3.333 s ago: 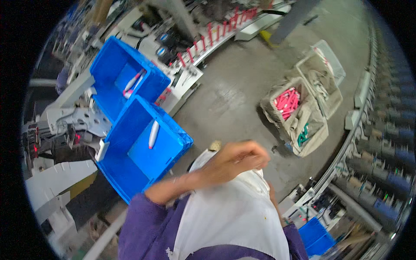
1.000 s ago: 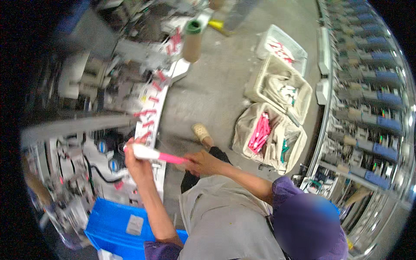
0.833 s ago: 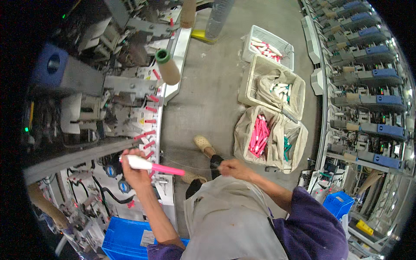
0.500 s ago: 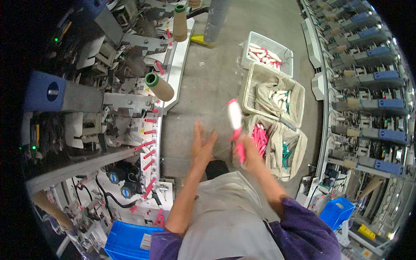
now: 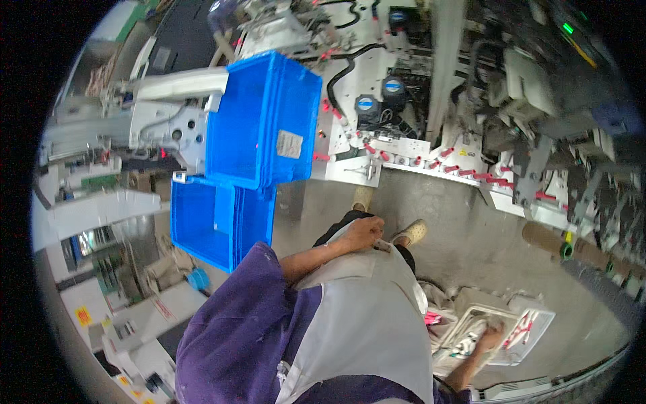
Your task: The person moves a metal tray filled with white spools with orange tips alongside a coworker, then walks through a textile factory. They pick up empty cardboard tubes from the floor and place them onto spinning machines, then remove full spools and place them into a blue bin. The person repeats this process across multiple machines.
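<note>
My left hand (image 5: 364,233) is in front of the grey apron (image 5: 363,303), its fingers curled together. What they hold, if anything, is too small to make out. My right hand (image 5: 492,337) reaches down to the right, where the beige crate (image 5: 479,311) and the white crate (image 5: 546,330) meet. It is smeared by motion, and its fingers are partly hidden. Bobbins wound with white yarn on pink tubes (image 5: 521,328) lie in the white crate. White and green bobbins (image 5: 466,345) sit in the cloth-lined beige crate.
Two blue bins (image 5: 266,128) (image 5: 225,225) stand to the left. A winding machine with a row of pink tubes (image 5: 464,172) runs along the far side. Beside the beige crate is a cloth sack with pink tubes (image 5: 434,318). Yarn cones (image 5: 542,237) stand on the right.
My view has swung left toward the blue bins. My right hand has gone from in front of me, holding a white-and-pink bobbin, down to the crates. My left hand has drawn in to the apron and curled.
</note>
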{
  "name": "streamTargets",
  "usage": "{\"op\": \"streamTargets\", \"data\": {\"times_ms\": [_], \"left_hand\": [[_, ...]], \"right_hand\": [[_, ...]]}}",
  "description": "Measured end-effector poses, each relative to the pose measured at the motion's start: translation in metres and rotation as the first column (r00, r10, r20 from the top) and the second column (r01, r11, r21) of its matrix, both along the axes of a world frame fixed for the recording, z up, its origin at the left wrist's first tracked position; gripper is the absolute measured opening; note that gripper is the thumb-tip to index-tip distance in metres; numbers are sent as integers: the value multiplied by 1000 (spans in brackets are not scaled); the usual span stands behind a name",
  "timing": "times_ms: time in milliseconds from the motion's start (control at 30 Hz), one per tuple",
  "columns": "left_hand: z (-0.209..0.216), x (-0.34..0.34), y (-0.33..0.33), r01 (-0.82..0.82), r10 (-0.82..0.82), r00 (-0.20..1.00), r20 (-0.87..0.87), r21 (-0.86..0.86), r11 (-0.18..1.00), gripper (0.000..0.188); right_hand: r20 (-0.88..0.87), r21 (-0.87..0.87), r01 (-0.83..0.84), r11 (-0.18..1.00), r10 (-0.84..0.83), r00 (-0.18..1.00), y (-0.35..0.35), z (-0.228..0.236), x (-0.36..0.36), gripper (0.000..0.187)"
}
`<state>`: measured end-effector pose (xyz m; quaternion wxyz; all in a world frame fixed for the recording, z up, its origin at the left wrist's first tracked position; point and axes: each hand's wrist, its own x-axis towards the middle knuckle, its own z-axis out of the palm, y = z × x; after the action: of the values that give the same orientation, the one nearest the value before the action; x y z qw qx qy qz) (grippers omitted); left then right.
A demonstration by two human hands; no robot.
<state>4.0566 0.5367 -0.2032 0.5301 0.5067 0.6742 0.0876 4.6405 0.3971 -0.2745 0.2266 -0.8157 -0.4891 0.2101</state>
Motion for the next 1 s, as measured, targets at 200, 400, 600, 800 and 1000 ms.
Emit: {"op": "streamTargets", "data": {"times_ms": [200,400,600,800,1000], "left_hand": [[12,-39,2,69,-50,993,-109,182,981,33],[22,-104,4,-519,483,845,230,134,844,27],[-9,-138,-17,-574,559,816,149,96,813,25],[-38,-121,-63,-731,724,682,99,65,680,25],[-4,-121,-39,-891,872,419,253,-71,449,29]], "right_hand": [[-395,-260,-395,881,276,876,80,-4,-261,11],[-397,-249,-623,742,508,764,197,83,-416,16],[-433,-103,-733,672,633,642,308,20,-560,27],[-284,182,-850,494,854,435,406,-154,-734,42],[-100,-84,-996,42,994,50,454,-270,-797,41]]}}
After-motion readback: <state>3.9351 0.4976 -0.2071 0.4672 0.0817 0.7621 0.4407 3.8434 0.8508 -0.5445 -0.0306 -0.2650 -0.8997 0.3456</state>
